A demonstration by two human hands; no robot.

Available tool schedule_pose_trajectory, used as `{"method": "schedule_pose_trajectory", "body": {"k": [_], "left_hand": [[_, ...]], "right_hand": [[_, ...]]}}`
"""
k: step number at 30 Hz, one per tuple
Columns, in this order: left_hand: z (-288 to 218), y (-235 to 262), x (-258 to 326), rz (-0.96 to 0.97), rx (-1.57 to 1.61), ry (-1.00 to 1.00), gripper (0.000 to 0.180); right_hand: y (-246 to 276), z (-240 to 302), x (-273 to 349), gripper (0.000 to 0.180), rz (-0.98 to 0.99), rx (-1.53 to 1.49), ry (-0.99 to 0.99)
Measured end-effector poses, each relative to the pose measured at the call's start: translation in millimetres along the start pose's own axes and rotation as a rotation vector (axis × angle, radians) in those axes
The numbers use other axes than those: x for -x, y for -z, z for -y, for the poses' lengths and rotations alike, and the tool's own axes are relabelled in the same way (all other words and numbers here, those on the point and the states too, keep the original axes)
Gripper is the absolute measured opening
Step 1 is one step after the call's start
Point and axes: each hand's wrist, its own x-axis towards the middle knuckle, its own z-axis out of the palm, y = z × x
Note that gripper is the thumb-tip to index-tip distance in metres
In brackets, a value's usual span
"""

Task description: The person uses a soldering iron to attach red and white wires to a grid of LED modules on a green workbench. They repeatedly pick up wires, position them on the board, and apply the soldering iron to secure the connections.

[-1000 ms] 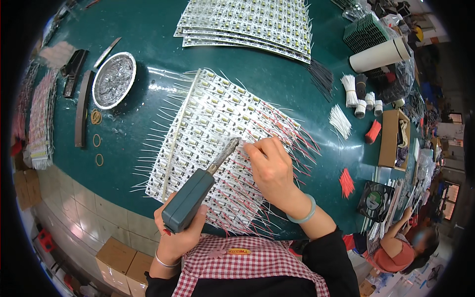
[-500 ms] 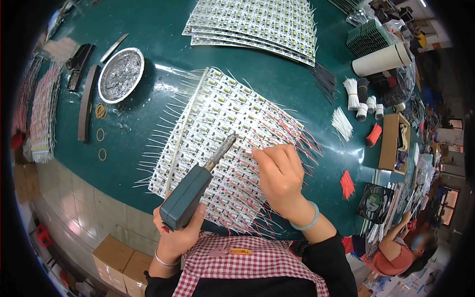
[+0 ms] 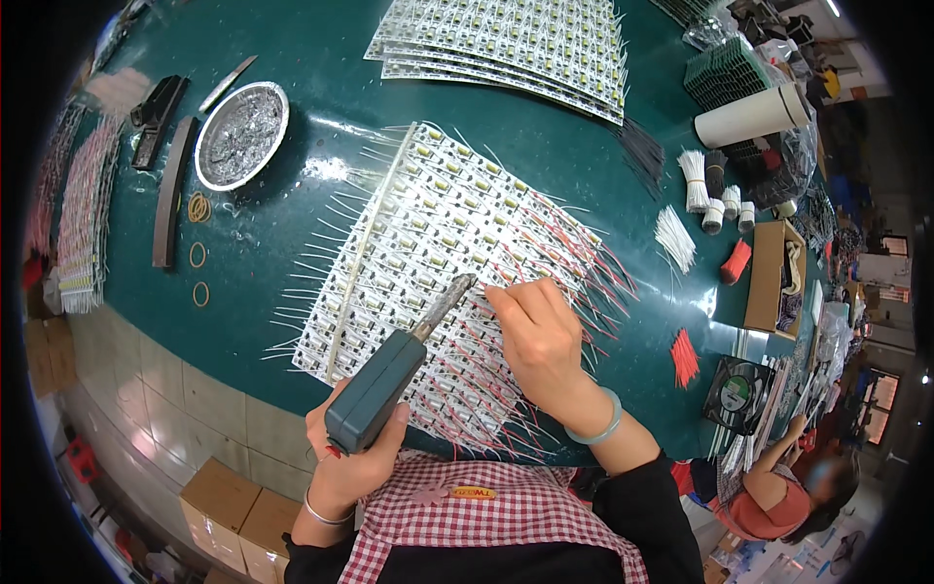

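Note:
My left hand (image 3: 355,465) is wrapped round a dark green soldering gun (image 3: 377,387). Its metal tip points up and right, onto a white panel of circuit boards (image 3: 394,263). Just right of the tip, my right hand (image 3: 538,336) is closed in a pinch on a thin red wire, mostly hidden by the fingers. Red wires (image 3: 593,268) stick out along the panel's right part, and white wires fringe its left edge. A pale strip (image 3: 375,238) lies across the panel near that edge.
Stacked panels (image 3: 501,49) lie at the far side. At left are a bowl of solder scraps (image 3: 243,136), rubber bands (image 3: 199,255) and a dark bar (image 3: 173,195). White wires (image 3: 674,239), red wires (image 3: 684,358) and an open carton (image 3: 773,277) sit at right. A co-worker (image 3: 778,492) is beyond.
The soldering gun's tip has moved slightly right and down, nearer my right fingertips. My right hand has shifted a little left. The view has tilted slightly.

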Motion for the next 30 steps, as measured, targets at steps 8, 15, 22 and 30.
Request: {"method": "schedule_pose_trajectory", "body": {"k": [8,15,22,30], "left_hand": [[-0.3,-0.6,0.8,-0.006,0.004,-0.004,0.021],[1.0,0.3,1.5,0.028,-0.047,-0.013,0.022],[1.0,1.5,1.0,0.053,-0.087,-0.038,0.023],[1.0,1.5,1.9,0.046,-0.07,-0.027,0.022]], "right_hand": [[3.2,2.7,-2.6,0.031,0.035,0.047,0.027],[0.5,1.9,-0.6,0.03,0.038,0.059,0.036],[0.1,2.0,-0.9,0.03,0.039,0.057,0.034],[2.2,4.5,-2.7,0.03,0.063,0.089,0.03]]}}
